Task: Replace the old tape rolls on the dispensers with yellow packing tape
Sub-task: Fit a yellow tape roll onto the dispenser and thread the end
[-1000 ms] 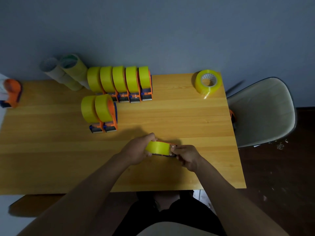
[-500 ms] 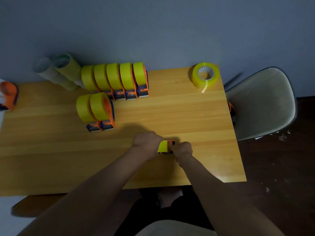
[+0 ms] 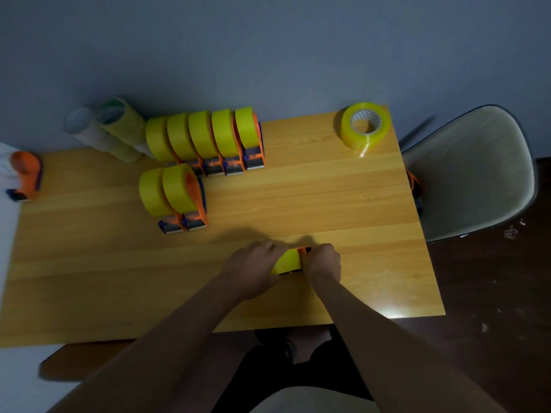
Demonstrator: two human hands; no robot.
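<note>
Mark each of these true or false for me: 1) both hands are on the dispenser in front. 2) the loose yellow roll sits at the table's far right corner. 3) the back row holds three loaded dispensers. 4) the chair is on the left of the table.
1) True: the left hand and right hand both hold the dispenser in front.
2) True: the loose yellow roll lies at the far right corner of the table.
3) False: the back row shows five yellow rolls on dispensers.
4) False: the chair stands to the right of the table.
</note>
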